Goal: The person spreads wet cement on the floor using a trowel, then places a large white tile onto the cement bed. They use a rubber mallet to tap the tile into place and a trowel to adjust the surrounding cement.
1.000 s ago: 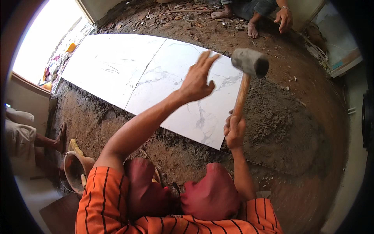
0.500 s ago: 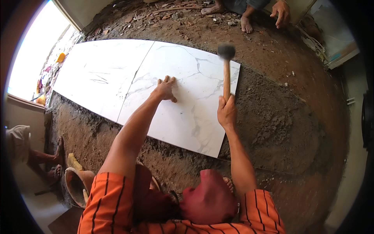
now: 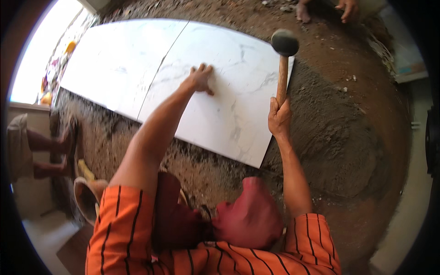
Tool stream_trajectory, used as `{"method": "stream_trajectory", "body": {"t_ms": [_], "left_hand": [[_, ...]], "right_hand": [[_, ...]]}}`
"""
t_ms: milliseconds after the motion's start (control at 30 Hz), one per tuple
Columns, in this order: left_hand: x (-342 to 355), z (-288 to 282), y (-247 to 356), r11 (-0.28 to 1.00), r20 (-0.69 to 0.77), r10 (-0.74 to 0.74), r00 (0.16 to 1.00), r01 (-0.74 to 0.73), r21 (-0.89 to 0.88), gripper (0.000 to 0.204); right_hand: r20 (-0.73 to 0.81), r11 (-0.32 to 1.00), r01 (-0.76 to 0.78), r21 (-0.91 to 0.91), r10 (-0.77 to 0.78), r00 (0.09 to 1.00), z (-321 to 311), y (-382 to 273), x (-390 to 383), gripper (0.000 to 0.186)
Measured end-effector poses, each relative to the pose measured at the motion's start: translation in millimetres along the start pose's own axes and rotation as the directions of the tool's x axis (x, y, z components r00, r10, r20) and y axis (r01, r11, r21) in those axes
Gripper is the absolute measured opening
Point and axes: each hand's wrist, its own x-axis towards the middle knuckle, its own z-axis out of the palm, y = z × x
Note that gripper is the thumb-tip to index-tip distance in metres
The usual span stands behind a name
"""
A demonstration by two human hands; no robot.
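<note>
My right hand [image 3: 280,117] is wrapped round the wooden handle of a mallet [image 3: 285,43] with a dark, round head. The mallet's head is raised near the far right corner of a large white floor tile [image 3: 224,110] with grey marbling. On that tile rests my left hand [image 3: 200,79], fingers spread out. A second white tile [image 3: 119,64] lies to the left, with a thin dark joint between the two. Both tiles lie on grey-brown mortar.
Rough grey mortar [image 3: 330,133] spreads right of the tile. At left, near a bowl-like container [image 3: 89,190], stand a person's legs [image 3: 48,156]. Another person's hand [image 3: 348,9] and foot [image 3: 303,12] show at the far right. A bright doorway [image 3: 41,50] opens at the left.
My view has shifted, so the tiles sit higher in the picture. The mallet has moved a little to the right over the tile's edge. My left hand stays spread on the tile.
</note>
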Motion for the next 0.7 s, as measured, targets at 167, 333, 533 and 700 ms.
{"method": "stream_trajectory", "body": {"t_ms": [167,333,533,700], "left_hand": [[-14.6,3.9,12.4,0.999,-0.036,-0.042,0.998,0.041,-0.034,0.112],[-43.3,17.7,-7.6,0.993,-0.02,-0.114,0.993,0.114,0.009,0.123],[-51.1,31.2,-11.8,0.992,-0.05,-0.121,0.991,0.119,-0.047,0.123],[-52.3,18.0,-3.7,1.0,0.083,0.0,0.997,-0.001,0.007,0.129]], "right_hand": [[0.113,0.979,-0.101,0.175,0.082,0.99,-23.3,-1.8,-58.3,0.036],[-0.065,0.808,0.253,0.532,-0.259,0.964,-73.6,-38.4,-107.0,0.033],[0.179,0.929,0.339,-0.148,-0.312,0.933,-52.2,58.3,-149.5,0.023],[0.214,0.94,0.335,0.071,-0.342,0.915,-81.4,10.0,-136.8,0.021]]}}
